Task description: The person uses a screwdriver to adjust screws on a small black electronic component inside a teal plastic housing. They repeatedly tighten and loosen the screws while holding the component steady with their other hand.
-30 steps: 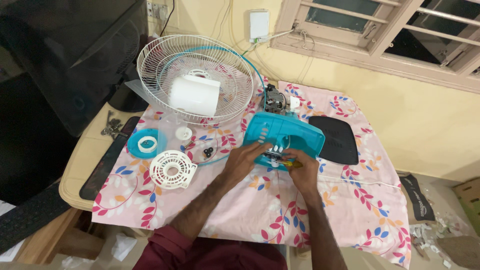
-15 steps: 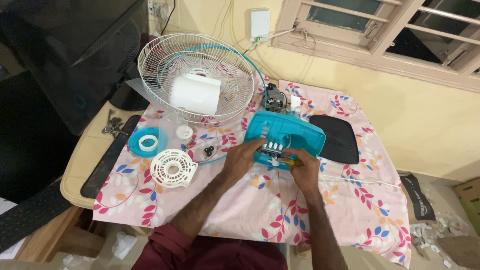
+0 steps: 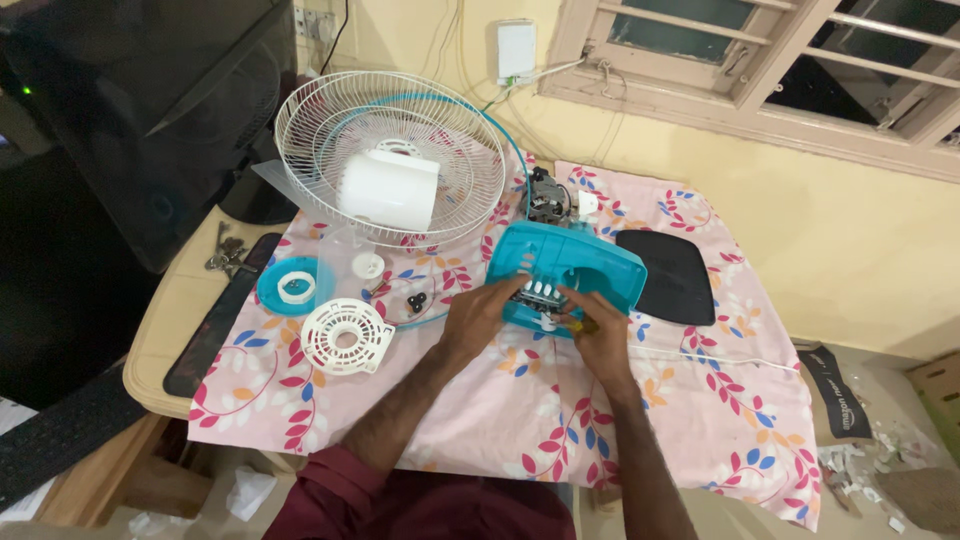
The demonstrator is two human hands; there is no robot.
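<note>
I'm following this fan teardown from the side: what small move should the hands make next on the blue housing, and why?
Probably steady the blue housing with the left hand and keep the right hand working at the white switch block. Both hands sit at that front edge, and the block looks still seated in the housing.

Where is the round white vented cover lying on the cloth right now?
In the head view, the round white vented cover lies on the flowered cloth, left of the left hand and just below the blue ring.
</note>
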